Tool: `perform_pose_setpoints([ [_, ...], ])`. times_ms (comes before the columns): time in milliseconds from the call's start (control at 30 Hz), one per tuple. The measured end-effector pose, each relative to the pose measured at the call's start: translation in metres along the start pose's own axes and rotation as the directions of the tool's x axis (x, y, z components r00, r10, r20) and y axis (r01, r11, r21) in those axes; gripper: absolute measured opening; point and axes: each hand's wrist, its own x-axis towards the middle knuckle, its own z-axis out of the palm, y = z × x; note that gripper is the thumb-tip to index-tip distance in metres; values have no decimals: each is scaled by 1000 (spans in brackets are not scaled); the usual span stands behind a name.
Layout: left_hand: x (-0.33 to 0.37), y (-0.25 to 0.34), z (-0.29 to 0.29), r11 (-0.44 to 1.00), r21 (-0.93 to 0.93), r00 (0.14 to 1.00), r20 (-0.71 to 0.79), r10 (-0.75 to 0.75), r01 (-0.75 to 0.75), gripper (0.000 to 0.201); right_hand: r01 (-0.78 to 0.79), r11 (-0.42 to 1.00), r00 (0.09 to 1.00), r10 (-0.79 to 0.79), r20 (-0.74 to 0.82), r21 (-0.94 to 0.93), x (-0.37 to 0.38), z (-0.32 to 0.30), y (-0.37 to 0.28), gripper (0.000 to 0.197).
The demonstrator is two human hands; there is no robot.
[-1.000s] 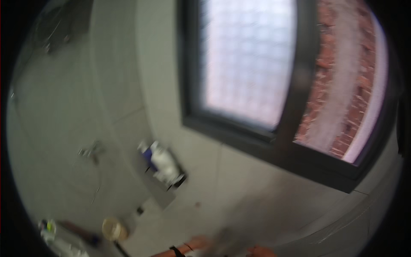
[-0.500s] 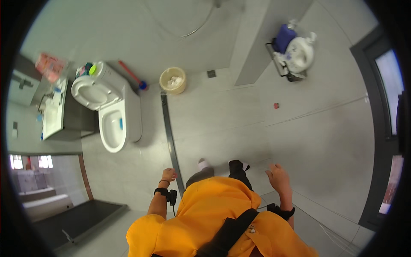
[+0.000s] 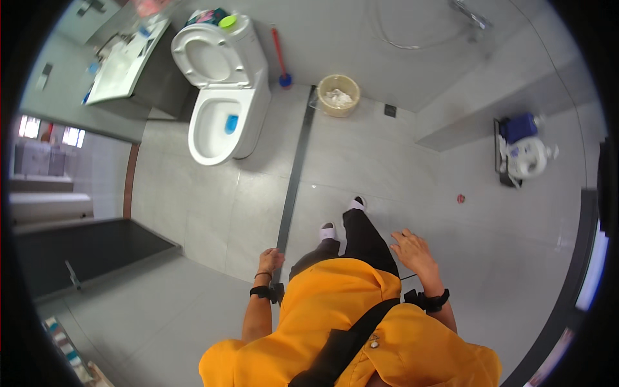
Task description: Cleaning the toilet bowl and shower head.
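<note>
My left hand (image 3: 271,259) hangs at my side with its fingers curled in and nothing seen in it, above the dark strip (image 3: 294,180) in the floor. My right hand (image 3: 414,251) is held out at the other side, fingers apart and bare of any object. Both hands are well away from the things around. Ahead on the left is a white toilet (image 3: 214,132) with its lid and seat raised and a blue patch in the bowl. Behind it a plunger-like tool (image 3: 278,58) with a red handle and blue head leans by the wall.
A cream bucket (image 3: 339,106) holding crumpled white paper stands at the wall beside a floor drain (image 3: 390,110). On the right a rack (image 3: 500,145) carries a blue bottle (image 3: 519,128) and a white container (image 3: 527,158). Left are a washbasin (image 3: 119,74) and dark door (image 3: 97,251).
My view has turned to the right and my feet have moved in a step. The toilet and bucket now sit higher and further right in the picture. Both hands remain free of objects.
</note>
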Motion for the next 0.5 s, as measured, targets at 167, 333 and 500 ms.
perform_pose_setpoints([
  [167, -7, -21, -1, 989, -108, 991, -80, -107, 98, 28, 115, 982, 984, -92, 153, -148, 57, -14, -17, 25],
  [333, -23, -38, -15, 929, -369, 963, -238, -128, 33, 26, 298, 936, 942, -257, 214, -189, 139, -47, -52, 23],
  [500, -34, -10, -24, 889, -441, 898, -431, -87, -125, 25, 501, 847, 865, -496, 72, -178, 231, -92, -100, 23],
])
